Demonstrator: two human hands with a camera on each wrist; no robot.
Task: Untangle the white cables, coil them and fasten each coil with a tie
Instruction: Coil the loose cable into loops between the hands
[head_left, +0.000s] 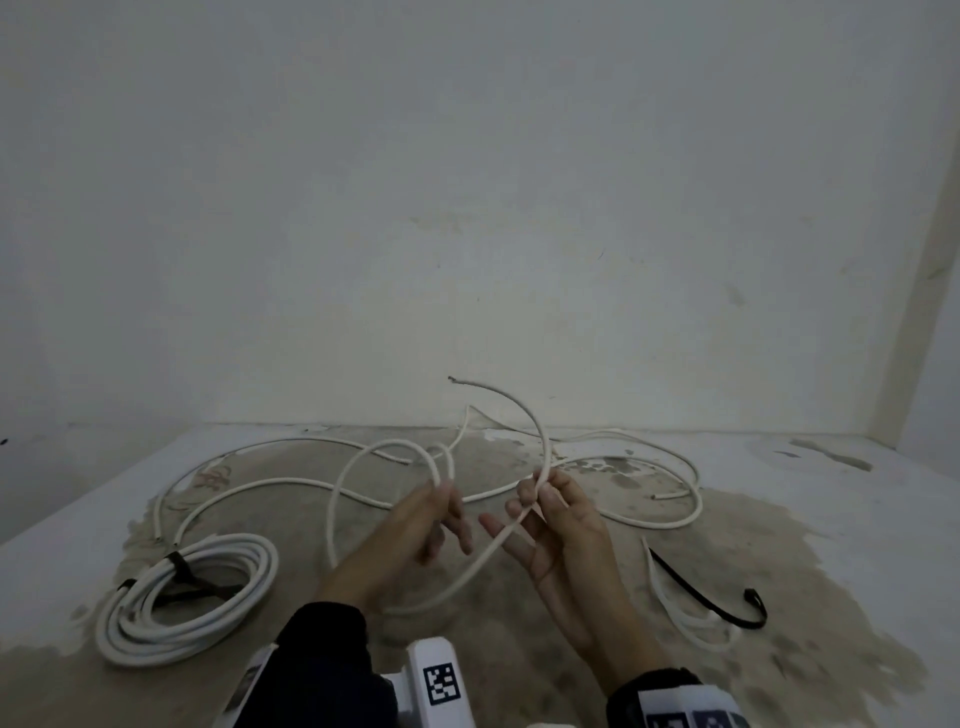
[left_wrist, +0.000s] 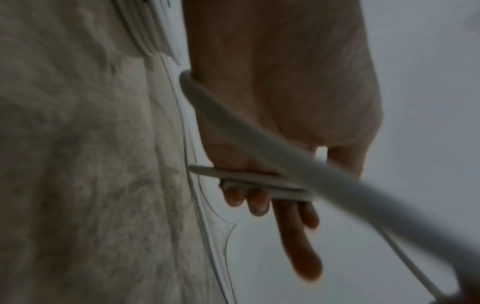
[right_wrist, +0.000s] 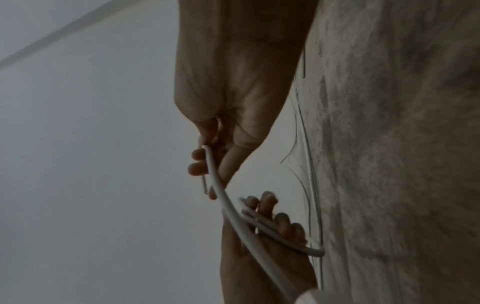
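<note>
Above the stained floor (head_left: 519, 649) strewn with loose white cables (head_left: 644, 522), the lifted cable (head_left: 540, 436) runs crosswise between both hands: left hand (head_left: 415, 525) pinching its loops, right hand (head_left: 558, 525) curled round its nearer free-end stretch.

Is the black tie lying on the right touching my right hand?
Apart. Head view shows the black tie on the floor, stained floor separating it from the right hand.

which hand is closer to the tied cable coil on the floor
Left. The left hand is up and to the right of the tied cable coil; the right hand is further right, beyond the left hand.
</note>
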